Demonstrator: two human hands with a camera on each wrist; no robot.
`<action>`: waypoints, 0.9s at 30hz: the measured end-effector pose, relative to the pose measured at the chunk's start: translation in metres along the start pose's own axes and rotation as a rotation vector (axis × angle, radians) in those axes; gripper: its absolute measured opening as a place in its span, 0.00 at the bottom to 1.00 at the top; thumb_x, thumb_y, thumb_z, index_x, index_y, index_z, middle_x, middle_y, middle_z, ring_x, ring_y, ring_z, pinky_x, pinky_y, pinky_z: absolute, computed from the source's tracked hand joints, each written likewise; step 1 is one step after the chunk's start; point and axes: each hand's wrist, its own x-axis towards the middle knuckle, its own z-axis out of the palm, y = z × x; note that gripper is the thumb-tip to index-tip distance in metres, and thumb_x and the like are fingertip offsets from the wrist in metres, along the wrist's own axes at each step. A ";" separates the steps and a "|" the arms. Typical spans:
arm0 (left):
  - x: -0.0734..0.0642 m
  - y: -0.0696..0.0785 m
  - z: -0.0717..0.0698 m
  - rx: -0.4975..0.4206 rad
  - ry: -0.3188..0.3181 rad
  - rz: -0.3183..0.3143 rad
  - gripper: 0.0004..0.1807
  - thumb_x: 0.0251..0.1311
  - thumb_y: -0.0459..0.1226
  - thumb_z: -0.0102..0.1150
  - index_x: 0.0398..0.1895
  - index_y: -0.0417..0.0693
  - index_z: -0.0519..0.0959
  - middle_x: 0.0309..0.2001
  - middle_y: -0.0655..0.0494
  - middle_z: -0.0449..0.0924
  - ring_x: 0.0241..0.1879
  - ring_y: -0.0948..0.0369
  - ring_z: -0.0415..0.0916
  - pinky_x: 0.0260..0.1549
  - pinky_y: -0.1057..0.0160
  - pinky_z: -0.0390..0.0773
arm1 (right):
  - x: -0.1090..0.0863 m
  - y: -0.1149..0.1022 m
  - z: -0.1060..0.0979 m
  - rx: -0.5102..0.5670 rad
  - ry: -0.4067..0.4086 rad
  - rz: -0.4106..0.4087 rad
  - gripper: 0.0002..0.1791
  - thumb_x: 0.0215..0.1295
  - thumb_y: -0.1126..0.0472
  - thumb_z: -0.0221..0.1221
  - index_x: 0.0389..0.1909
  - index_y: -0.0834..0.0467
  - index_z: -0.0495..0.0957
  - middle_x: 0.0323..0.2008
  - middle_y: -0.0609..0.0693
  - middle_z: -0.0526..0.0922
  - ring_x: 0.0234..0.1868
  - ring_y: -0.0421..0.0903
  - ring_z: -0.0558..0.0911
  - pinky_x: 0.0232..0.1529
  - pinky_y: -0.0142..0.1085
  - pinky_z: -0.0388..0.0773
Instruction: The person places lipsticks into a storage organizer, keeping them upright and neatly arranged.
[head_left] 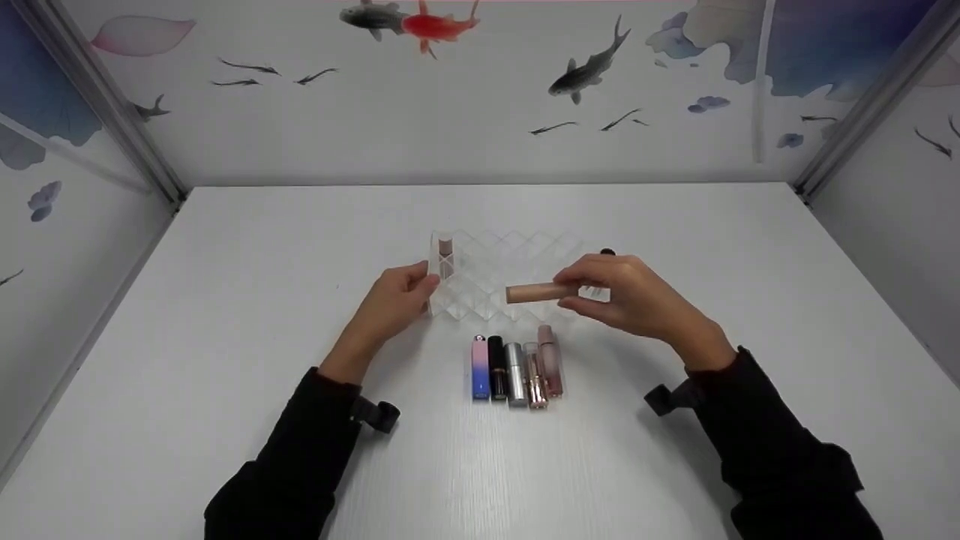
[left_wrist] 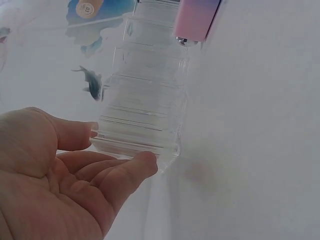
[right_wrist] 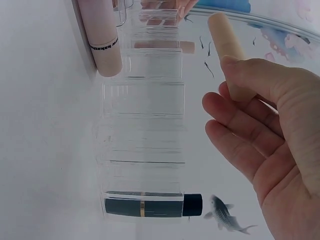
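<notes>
A clear acrylic organizer [head_left: 514, 247] with diamond-shaped compartments stands on the table. My left hand [head_left: 397, 296] holds its left end between thumb and fingers; in the left wrist view, the thumb [left_wrist: 75, 134] touches one edge. Over the organizer's front right part, my right hand [head_left: 630, 292] pinches a beige cosmetic tube [head_left: 529, 293] by one end, tilted nearly flat. In the right wrist view, that tube [right_wrist: 224, 37] is apart from the organizer. A brownish-pink tube [head_left: 445, 247] stands in a left-end compartment, and a black lipstick tube [right_wrist: 192, 204] occupies one at the right end.
In front of the organizer lies a row of lip cosmetics: a pink-blue tube [head_left: 480, 367], a black one [head_left: 497, 367], a silver one [head_left: 516, 375], a clear-and-gold one [head_left: 535, 382] and a pink one [head_left: 550, 360]. Behind the white table rises a fish-printed wall [head_left: 300, 135].
</notes>
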 end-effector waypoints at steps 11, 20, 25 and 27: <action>0.002 -0.001 0.001 0.020 0.015 -0.008 0.26 0.69 0.45 0.46 0.67 0.45 0.65 0.56 0.50 0.77 0.46 0.57 0.75 0.44 0.63 0.78 | 0.001 0.000 0.003 0.005 -0.023 0.016 0.13 0.56 0.60 0.66 0.43 0.55 0.82 0.38 0.43 0.84 0.36 0.36 0.80 0.34 0.28 0.77; 0.001 0.001 0.000 0.056 0.046 -0.012 0.28 0.68 0.45 0.48 0.67 0.41 0.64 0.57 0.48 0.77 0.48 0.57 0.79 0.47 0.59 0.80 | 0.001 -0.001 0.003 -0.001 -0.057 0.013 0.14 0.57 0.60 0.66 0.45 0.55 0.82 0.38 0.43 0.84 0.37 0.36 0.80 0.34 0.28 0.76; -0.001 0.002 -0.002 0.025 0.049 -0.004 0.28 0.67 0.44 0.50 0.66 0.39 0.65 0.57 0.47 0.77 0.51 0.57 0.79 0.49 0.59 0.79 | 0.001 -0.002 0.003 0.001 -0.058 -0.007 0.14 0.57 0.61 0.65 0.45 0.56 0.82 0.38 0.44 0.84 0.36 0.36 0.79 0.32 0.29 0.75; -0.001 0.003 -0.002 0.048 0.070 0.006 0.28 0.67 0.45 0.51 0.65 0.39 0.66 0.58 0.47 0.76 0.54 0.56 0.77 0.52 0.58 0.77 | 0.000 -0.001 0.004 0.004 -0.062 -0.007 0.14 0.58 0.61 0.65 0.45 0.56 0.81 0.39 0.44 0.84 0.37 0.36 0.79 0.33 0.29 0.75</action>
